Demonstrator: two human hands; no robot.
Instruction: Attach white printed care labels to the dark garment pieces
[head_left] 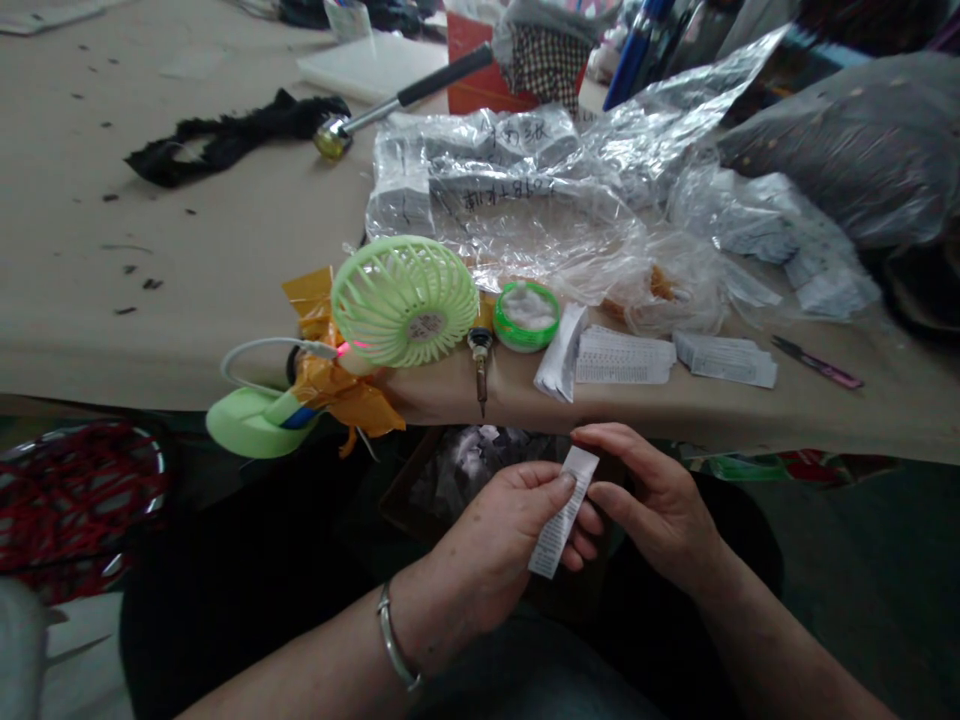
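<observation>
A narrow white printed label [559, 530] is pinched between the thumb and fingers of my left hand [517, 520], above my lap. Close to the label's upper end is my right hand [652, 500], its thumb and fingers apart with a gap between them. On the table edge in front lie a fanned stack of printed labels [624, 357] and a second stack of labels [726, 360]. A folded white paper strip [561, 355] rests left of them. Beside it stand a green tub with white cotton [526, 315] and a soldering iron [481, 370], its tip pointing toward me.
A green fan [405, 300] is taped at the table edge. Clear plastic bags [510, 190] lie behind the labels. Tweezers [817, 362] are at the right, a hammer-like tool [405, 100] at the back. A box of paper scraps [469, 465] sits below the edge.
</observation>
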